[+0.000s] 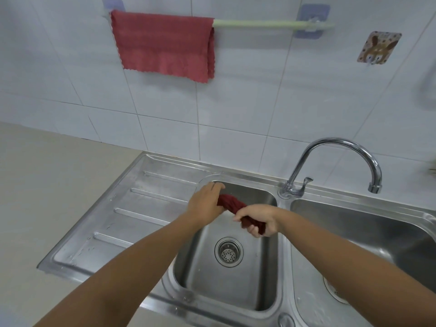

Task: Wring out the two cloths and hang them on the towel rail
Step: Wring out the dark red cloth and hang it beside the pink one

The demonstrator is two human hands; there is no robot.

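Your left hand [205,201] and right hand [257,219] are both closed around a dark red cloth [232,205], one at each end, holding it over the left basin [226,289] of the steel sink. The cloth is twisted into a tight rope between your fists, and a short bunched end pokes out below your right hand. You hold it above the round drain strainer [228,251], clear of the basin floor.

The other red cloth [162,44] already hangs on the pale green towel rail [271,24] on the tiled wall, draped over the rail's left part, with its right edge folded double. The rail's right part is bare, held by a bluish adhesive bracket [312,14].

The chrome tap [330,159] stands between the two basins, its spout curving over the right basin [368,230]. To your left is the ribbed draining board [132,208].

A square sticker hook [378,47] with a cartoon rabbit face sits on the wall to the right of the rail. No writing or brand can be read on anything in view.
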